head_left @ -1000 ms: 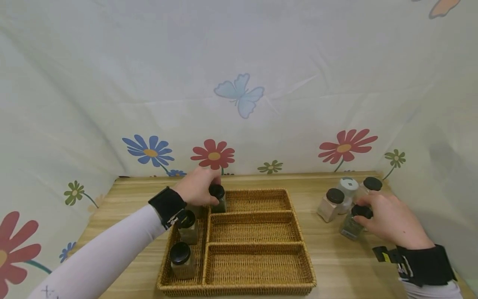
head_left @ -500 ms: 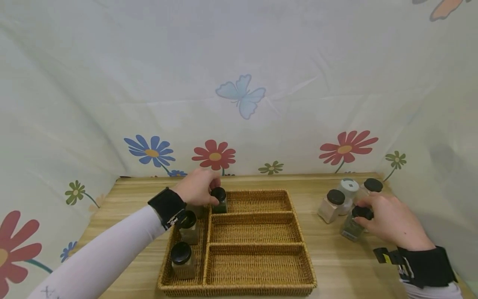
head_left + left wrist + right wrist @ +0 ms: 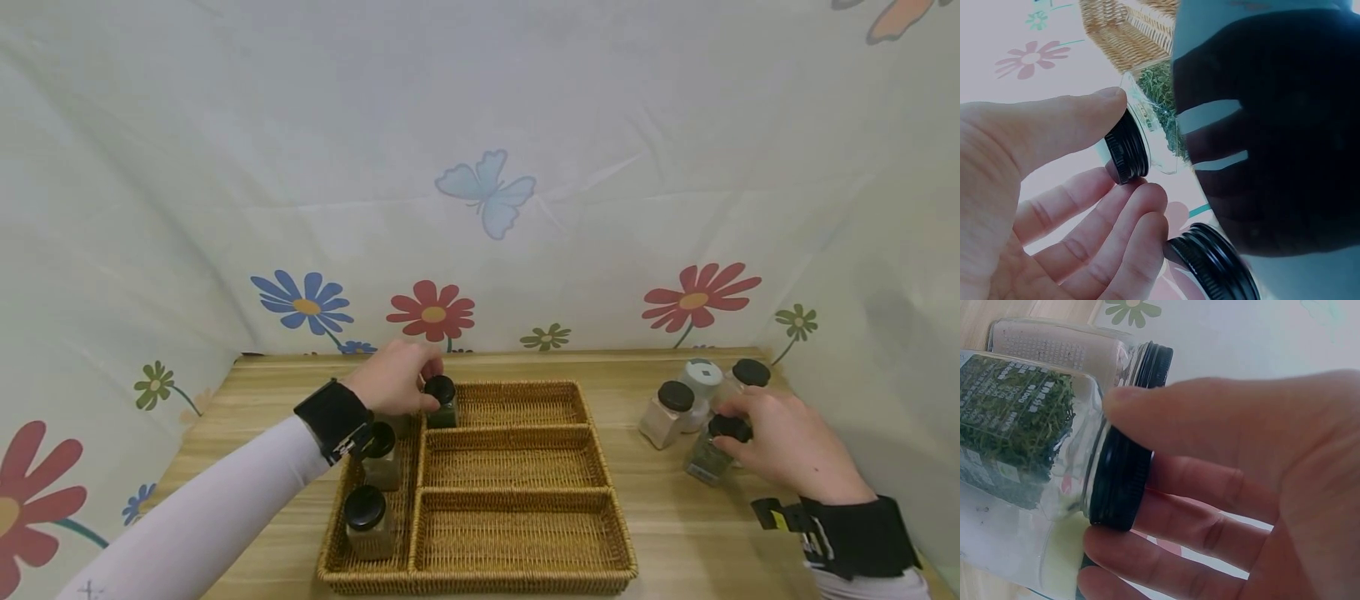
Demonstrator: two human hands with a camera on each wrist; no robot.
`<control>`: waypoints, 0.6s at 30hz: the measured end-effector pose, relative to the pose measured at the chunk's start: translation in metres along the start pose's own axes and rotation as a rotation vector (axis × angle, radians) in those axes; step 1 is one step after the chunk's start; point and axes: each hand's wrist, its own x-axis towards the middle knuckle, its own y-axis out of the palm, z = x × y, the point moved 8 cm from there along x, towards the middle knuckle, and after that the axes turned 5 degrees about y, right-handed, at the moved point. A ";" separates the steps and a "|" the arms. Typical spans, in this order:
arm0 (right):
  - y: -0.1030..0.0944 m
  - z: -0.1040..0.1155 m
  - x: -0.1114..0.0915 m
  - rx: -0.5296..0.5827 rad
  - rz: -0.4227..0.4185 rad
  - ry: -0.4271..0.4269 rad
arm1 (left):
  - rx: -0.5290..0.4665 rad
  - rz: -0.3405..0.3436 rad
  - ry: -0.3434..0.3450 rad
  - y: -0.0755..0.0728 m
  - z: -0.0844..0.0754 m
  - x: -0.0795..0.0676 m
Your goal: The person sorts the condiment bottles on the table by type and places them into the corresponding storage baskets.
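My left hand [image 3: 396, 377] pinches the black lid of a glass jar [image 3: 446, 414] at the left end of the wicker tray's back compartment. Green dried herb shows through its glass in the left wrist view. On the right, my right hand [image 3: 787, 437] grips the black lid of another clear jar [image 3: 707, 461], which stands on the wooden table among other jars. Chopped green herb and a printed label [image 3: 1013, 403] show in the right wrist view. The thumb lies along one side of that lid, with fingers curled at the other.
The wicker tray [image 3: 525, 575] has a long left compartment with black-lidded jars [image 3: 369, 525] and three stacked ones at right. Beside my right hand stand a black-lidded jar of pale powder [image 3: 662, 417], a white-topped jar [image 3: 702, 379] and another black-lidded jar [image 3: 750, 372]. Flower-printed cloth surrounds the table.
Both hands keep their grip and hardly move. The whole head view has shifted very slightly.
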 end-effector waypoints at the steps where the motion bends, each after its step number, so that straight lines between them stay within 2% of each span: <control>1: 0.000 0.000 0.000 -0.001 0.002 0.001 | -0.002 -0.003 0.004 0.000 0.000 0.000; 14: -0.001 0.000 0.000 0.012 0.012 0.004 | 0.027 -0.035 0.071 -0.005 -0.015 -0.012; 18: -0.001 -0.001 0.000 0.017 0.013 0.012 | 0.044 -0.049 0.071 -0.005 -0.019 -0.016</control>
